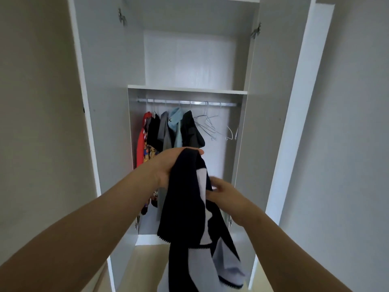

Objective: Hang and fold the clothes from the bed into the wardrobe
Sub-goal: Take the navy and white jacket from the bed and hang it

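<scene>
Left hand (168, 165) gripping navy-and-white garment (185, 199) by its top, right hand (226, 194) pinching its edge, wardrobe (187, 89) standing open at 12 o'clock

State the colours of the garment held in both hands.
Dark navy with white or pale patches, the garment shows best in the head view, the only one.

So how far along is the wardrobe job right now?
Done: several clothes already hang on the rail, left side. In hand: the left hand grips a dark navy-and-white garment by its top, the right hand at its edge; it is not yet on a hanger. Left: empty wire hangers wait on the right. The bed is out of view.
</scene>
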Demonstrator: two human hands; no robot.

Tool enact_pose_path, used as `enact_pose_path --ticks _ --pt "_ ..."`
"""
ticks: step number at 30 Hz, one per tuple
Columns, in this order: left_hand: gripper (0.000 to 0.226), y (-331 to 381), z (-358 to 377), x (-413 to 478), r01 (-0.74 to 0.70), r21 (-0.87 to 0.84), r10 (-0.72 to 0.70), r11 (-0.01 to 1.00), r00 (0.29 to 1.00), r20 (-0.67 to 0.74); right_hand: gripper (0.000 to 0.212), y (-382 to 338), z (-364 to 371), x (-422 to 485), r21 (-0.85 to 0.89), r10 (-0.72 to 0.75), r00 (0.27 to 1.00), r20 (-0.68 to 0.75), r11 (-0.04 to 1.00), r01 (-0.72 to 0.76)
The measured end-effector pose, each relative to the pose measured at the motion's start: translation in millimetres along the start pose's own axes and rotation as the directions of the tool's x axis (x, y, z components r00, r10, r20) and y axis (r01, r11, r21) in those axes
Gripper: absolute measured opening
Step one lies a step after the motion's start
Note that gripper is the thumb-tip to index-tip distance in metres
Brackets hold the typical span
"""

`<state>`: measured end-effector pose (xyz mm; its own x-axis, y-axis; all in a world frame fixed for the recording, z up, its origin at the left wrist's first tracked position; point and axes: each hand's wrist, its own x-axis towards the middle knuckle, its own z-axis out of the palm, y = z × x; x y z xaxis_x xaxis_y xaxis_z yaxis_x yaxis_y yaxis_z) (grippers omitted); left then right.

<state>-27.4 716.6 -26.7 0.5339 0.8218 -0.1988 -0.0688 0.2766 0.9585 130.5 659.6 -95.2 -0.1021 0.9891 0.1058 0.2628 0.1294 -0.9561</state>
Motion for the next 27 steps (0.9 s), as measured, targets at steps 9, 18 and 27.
enact_pose_path --ticks 9,18,27 --pt "0.019 37.9 -109.3 124.7 -0.107 0.116 0.126 0.987 0.977 -0.170 0.028 -0.1 -1.3 169.7 0.242 0.139 0.929 -0.343 0.969 -0.055" --pt "0.040 16.5 -168.1 248.7 -0.340 0.767 0.282 0.545 0.935 0.215 0.028 5.8 -9.1 299.2 0.297 0.087 0.943 -0.321 0.955 0.013" --pt "0.012 40.1 -221.8 371.5 -0.240 0.906 0.397 0.348 0.913 0.090 0.023 50.3 -72.8 401.3 0.428 0.166 0.902 -0.399 0.903 0.023"
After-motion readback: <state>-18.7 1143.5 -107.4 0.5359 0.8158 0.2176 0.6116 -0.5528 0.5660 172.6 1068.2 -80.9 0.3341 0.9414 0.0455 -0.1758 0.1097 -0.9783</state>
